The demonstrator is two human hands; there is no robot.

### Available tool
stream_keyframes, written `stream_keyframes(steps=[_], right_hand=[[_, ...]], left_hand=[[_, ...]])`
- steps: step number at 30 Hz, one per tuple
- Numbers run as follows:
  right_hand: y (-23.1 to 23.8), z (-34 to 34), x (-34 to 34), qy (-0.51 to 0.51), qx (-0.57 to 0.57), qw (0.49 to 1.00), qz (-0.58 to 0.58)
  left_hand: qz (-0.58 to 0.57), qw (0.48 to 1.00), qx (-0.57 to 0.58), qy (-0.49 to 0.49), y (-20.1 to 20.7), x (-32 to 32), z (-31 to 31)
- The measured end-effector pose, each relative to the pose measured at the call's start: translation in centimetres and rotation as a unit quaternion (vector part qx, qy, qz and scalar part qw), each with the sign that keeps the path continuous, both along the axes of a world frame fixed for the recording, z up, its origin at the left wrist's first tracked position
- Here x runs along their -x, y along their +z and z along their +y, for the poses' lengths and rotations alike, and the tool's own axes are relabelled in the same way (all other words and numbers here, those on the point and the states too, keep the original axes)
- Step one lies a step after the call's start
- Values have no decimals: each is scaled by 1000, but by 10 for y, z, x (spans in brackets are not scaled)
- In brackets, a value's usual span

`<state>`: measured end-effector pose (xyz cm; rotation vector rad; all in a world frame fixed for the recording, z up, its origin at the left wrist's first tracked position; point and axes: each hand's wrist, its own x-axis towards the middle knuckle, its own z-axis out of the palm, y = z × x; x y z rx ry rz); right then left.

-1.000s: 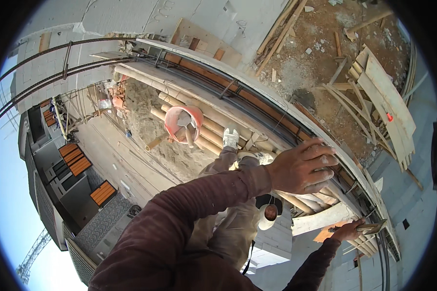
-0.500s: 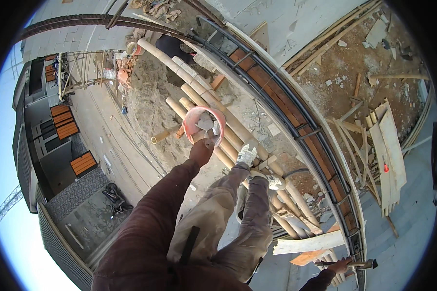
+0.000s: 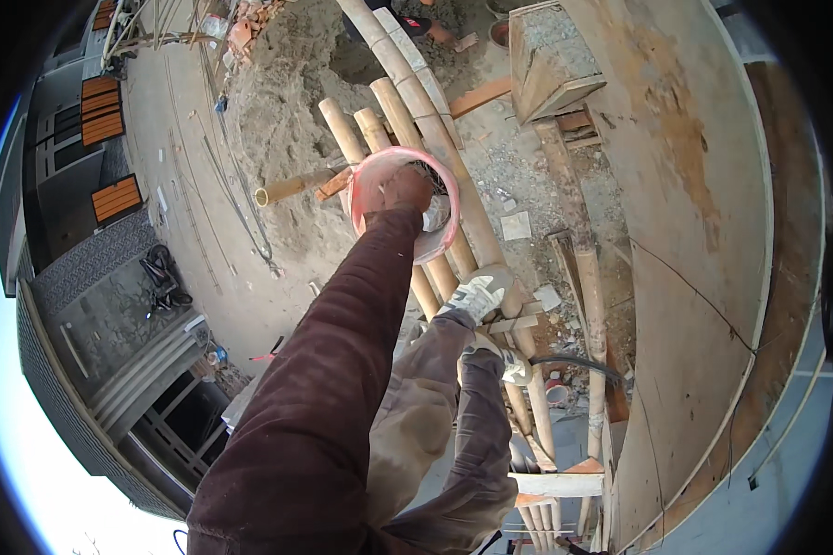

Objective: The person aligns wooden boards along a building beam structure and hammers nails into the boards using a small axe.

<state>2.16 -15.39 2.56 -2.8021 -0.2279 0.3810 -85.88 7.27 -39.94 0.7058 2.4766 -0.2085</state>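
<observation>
My left hand [image 3: 400,190] reaches down into the mouth of a pink-red bucket [image 3: 450,231]. Its fingers are hidden inside, so whether they grip anything does not show. Pale grey lumps lie in the bucket beside the hand. The bucket is over a row of bamboo poles [image 3: 477,208], just ahead of my feet. My light sneakers [image 3: 477,294] stand on these same poles. My right hand is out of view; only a small dark shape shows at the lower edge, too little to make out.
Wooden formwork panels [image 3: 662,370] rise along the right. A black hose [image 3: 574,363] crosses the poles near my feet. Sand and rubble [image 3: 287,120] lie below. At the top, another person's arm [image 3: 442,35] shows by the sand. A cut bamboo end [image 3: 278,191] sticks out left of the bucket.
My left hand has gone from the bucket's near rim into its mouth. My right hand, which held a hammer-like tool, has left the view. The view has shifted, bringing the formwork panels closer.
</observation>
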Motion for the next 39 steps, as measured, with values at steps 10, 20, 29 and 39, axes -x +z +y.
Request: stream_keyframes(steps=[10, 20, 29, 39], right_hand=[[14, -11, -44, 40, 92, 993, 65], [18, -62, -111, 576, 437, 667, -179], [-10, -18, -26, -123, -182, 970, 103], [-23, 12, 28, -153, -301, 941, 5]], left_hand=[[108, 984, 117, -84, -34, -23, 18], [83, 965, -225, 104, -23, -7, -7], [-61, 983, -165, -45, 68, 0, -65], [-392, 911, -123, -39, 200, -148, -56]])
